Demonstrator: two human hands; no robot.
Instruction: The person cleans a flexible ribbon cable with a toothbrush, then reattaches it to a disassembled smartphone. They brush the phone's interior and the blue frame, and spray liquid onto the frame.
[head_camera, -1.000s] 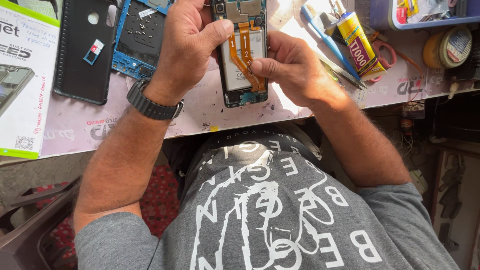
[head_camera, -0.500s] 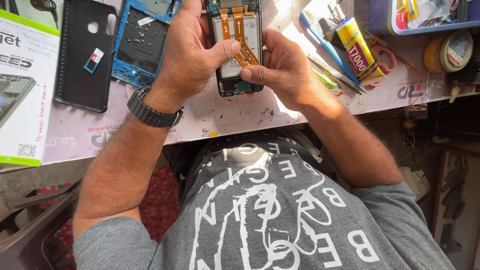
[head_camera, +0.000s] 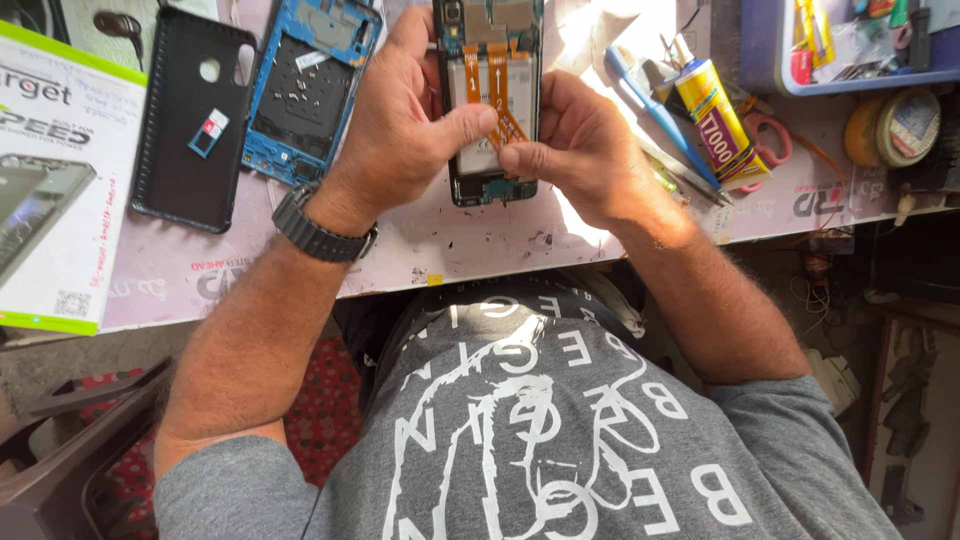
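Opened phone (head_camera: 488, 100), top centre of frame, lying back-up on the work mat (head_camera: 450, 245), likely so its orange ribbon cables (head_camera: 497, 90) are facing the worker. Left hand (head_camera: 400, 125) is curling over its left edge, thumb pressing a cable; right hand (head_camera: 585, 150) is pinching the cable's lower end. Blue mid-frame (head_camera: 310, 90) and black back cover (head_camera: 190, 120) are lying upper left; glue tube (head_camera: 715, 125) upper right.
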